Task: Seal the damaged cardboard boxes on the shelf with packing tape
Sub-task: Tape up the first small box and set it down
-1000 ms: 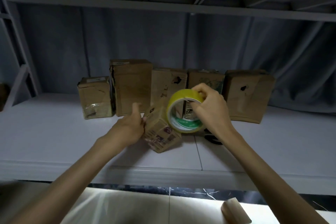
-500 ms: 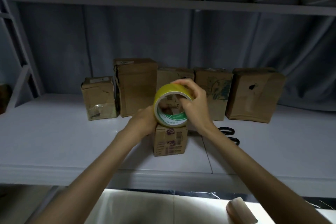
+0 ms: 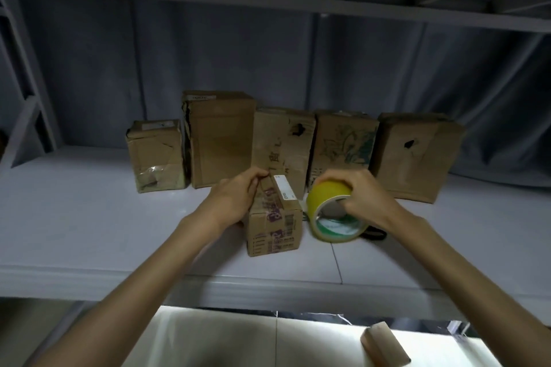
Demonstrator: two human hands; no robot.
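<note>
A pale shelf (image 3: 89, 217) runs under a second shelf board, with a grey curtain (image 3: 268, 62) hung behind it. Near the front edge stands a small box (image 3: 272, 220), and the left hand (image 3: 235, 197) holds it from the left, its fingers (image 3: 258, 178) curled over the box's top back edge and pinching there; whether a tape end lies under them cannot be told. Just right of those fingers, past the box's white label, the right hand (image 3: 362, 195) carries a yellow tape roll (image 3: 334, 211), thumb hooked inside the core and the other fingers wrapped over the rim. Behind the roll a dark loop, probably scissors (image 3: 372, 234), lies on the shelf.

Beyond both hands five larger boxes stand in a row against the curtain. The third box (image 3: 283, 146) and the box farthest right (image 3: 417, 155) each show a dark hole with no tape over it; the box farthest left (image 3: 155, 155) is crumpled, with something shiny low on its front. The sealing looks barely begun: the small box is in hand and the holed ones are untouched. All boxes are closed, so their contents are hidden.
</note>
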